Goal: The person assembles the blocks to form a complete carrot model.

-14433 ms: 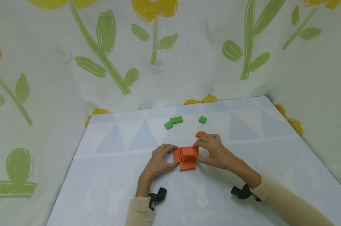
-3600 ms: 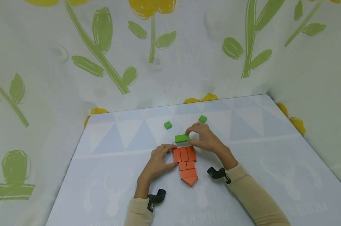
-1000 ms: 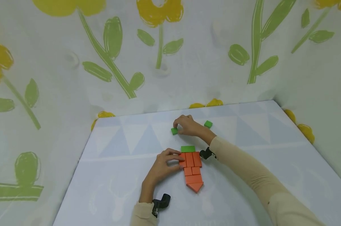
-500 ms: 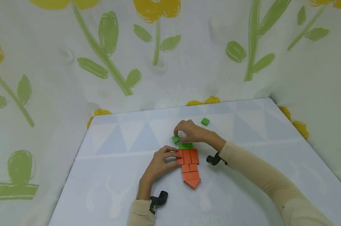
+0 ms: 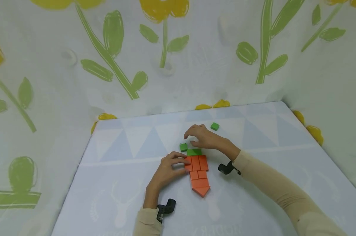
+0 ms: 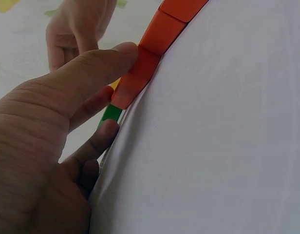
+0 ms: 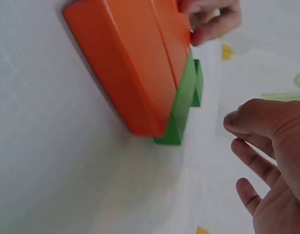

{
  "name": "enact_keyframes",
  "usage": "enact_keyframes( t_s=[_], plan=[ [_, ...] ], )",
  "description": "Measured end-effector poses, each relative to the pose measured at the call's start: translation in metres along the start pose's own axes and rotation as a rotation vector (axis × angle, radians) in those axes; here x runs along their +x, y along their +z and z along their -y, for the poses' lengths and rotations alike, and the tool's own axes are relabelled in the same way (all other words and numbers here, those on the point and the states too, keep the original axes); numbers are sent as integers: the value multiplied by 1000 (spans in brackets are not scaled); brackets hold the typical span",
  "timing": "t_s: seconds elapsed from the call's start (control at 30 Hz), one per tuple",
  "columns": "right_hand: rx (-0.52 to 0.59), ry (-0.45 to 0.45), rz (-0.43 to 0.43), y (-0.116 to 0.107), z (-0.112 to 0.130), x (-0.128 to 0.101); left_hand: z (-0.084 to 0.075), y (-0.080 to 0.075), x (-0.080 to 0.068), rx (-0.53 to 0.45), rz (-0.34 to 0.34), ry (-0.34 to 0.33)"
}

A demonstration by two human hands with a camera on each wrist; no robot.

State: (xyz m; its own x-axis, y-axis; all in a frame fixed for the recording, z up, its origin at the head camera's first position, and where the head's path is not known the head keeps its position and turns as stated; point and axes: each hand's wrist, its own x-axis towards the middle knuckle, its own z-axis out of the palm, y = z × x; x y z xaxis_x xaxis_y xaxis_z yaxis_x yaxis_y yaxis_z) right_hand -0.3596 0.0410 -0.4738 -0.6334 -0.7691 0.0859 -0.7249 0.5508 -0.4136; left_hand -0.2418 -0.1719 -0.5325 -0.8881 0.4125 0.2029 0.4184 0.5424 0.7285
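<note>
- Pale fabric printed with yellow flowers and green stems (image 5: 113,59) hangs as a backdrop behind and to both sides of the work area.
- Light blue bench covering with faint triangle and deer prints (image 5: 269,154) spreads flat below it and carries everything.
- Orange carrot shape made of flat blocks (image 5: 199,173) lies near the middle of the bench: upright rectangles across its far end, smaller pieces below, and a triangle tip pointing toward the person.
- The left hand (image 5: 169,168) rests on the bench at the carrot's left edge, thumb and fingertips pressed against the top orange blocks, its grip lightly closed on that edge.
- The right hand (image 5: 202,137) hovers just beyond the carrot's far end with fingers relaxed and spread; its grip is apart and holds nothing.
- Flat green rectangular block (image 5: 194,151) lies touching the carrot's far end.
- Small green square block (image 5: 183,147) sits just beside that rectangle, at its far left corner, under the right fingertips.
- A second small green square block (image 5: 215,126) lies apart, farther back on the bench.
</note>
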Motion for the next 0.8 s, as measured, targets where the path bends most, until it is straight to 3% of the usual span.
enact_keyframes(
  t_s=[0.17, 0.37, 0.6, 0.8],
  plan=[
    [-5, 15, -64, -10, -2, -5, -1, -5, 0, 8, -2, -20],
    [10, 8, -1, 0, 3, 1, 2, -7, -1, -6, -4, -16],
    [-10, -74, 67, 13, 8, 14, -1, -3, -2, -18, 12, -10],
    [-15, -95, 65, 10, 11, 17, -2, -1, 0, -27, -3, 19]
  ],
)
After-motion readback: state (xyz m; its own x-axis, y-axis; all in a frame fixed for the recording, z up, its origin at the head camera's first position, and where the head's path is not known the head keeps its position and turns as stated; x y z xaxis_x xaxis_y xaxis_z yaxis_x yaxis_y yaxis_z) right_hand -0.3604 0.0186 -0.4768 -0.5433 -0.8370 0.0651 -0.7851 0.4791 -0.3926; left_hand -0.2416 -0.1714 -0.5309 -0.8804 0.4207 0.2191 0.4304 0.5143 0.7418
